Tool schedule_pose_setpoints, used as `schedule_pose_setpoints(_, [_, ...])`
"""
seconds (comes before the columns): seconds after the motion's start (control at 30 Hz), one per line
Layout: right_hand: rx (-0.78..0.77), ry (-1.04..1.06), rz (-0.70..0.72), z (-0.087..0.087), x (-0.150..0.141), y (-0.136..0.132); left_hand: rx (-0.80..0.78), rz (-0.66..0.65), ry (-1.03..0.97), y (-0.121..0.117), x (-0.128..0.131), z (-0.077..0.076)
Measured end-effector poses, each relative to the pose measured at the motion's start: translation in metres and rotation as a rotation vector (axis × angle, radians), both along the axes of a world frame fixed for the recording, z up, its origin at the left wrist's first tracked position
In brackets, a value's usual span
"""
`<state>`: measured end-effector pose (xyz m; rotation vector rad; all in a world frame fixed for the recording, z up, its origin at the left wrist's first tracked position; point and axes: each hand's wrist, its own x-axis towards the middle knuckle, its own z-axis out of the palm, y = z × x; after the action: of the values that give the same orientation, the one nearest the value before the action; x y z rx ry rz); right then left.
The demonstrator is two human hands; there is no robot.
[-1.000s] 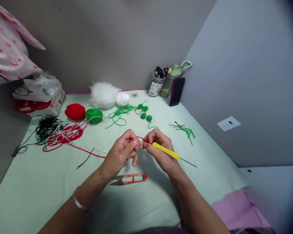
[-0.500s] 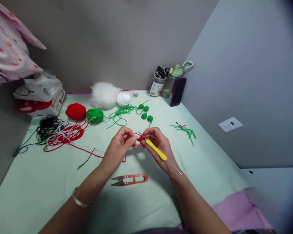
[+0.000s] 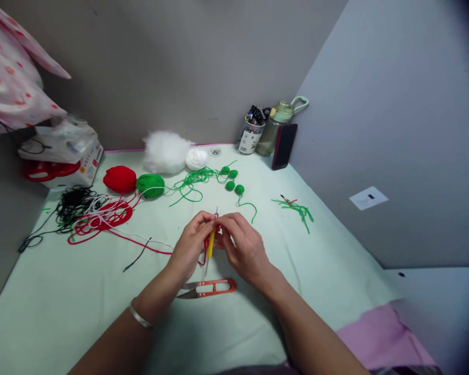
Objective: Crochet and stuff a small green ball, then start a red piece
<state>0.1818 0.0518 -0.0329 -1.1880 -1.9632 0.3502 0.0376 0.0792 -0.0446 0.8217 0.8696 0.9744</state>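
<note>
My left hand is closed, thumb and fingers pinching a small red crochet piece that is mostly hidden. My right hand meets it from the other side, its fingertips pinched on the same red work. Between the hands a crochet hook with a yellow handle stands nearly upright, thin metal tip above the fingers and metal shaft below. Which hand carries the hook is unclear. Red yarn runs from the left hand to the pile at left. Orange-handled thread snips lie just below the hands.
Red and green yarn balls, white stuffing and small green balls lie beyond the hands. Tangled yarn is at left, green scraps at right. A pen cup, bottle and phone stand behind.
The hook has swung from slanting across my right hand to nearly upright between the hands. My right hand has turned over, knuckles up, and moved slightly left.
</note>
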Motion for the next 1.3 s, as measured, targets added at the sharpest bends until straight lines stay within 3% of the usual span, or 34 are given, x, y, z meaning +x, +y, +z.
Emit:
schedule_pose_setpoints(0.13, [-0.074,0.201,-0.108,0.004,0.002,0.003,-0.041,-0.026,-0.002,0.004,-0.004,-0.001])
schedule_pose_setpoints(0.2, [-0.226,0.334,-0.149,0.006,0.003,0.006,-0.050,-0.046,-0.004,0.004,-0.004,0.000])
schedule_pose_setpoints(0.3, [-0.497,0.515,-0.078,0.005,0.006,0.012,-0.051,-0.056,-0.011,0.004,-0.003,0.000])
schedule_pose_setpoints(0.4, [-0.617,0.541,-0.072,0.000,0.008,0.016,-0.049,-0.045,-0.009,0.005,-0.004,-0.001])
schedule_pose_setpoints(0.73, [-0.608,0.429,-0.153,0.004,0.008,0.015,-0.055,-0.009,0.049,0.008,-0.009,-0.005])
schedule_pose_setpoints(1.07, [-0.662,0.578,-0.158,0.009,0.010,0.017,0.003,0.002,0.033,0.006,-0.007,-0.001])
schedule_pose_setpoints(1.3, [-0.631,0.561,-0.127,0.007,0.006,0.015,0.040,-0.019,0.148,0.005,-0.009,-0.008])
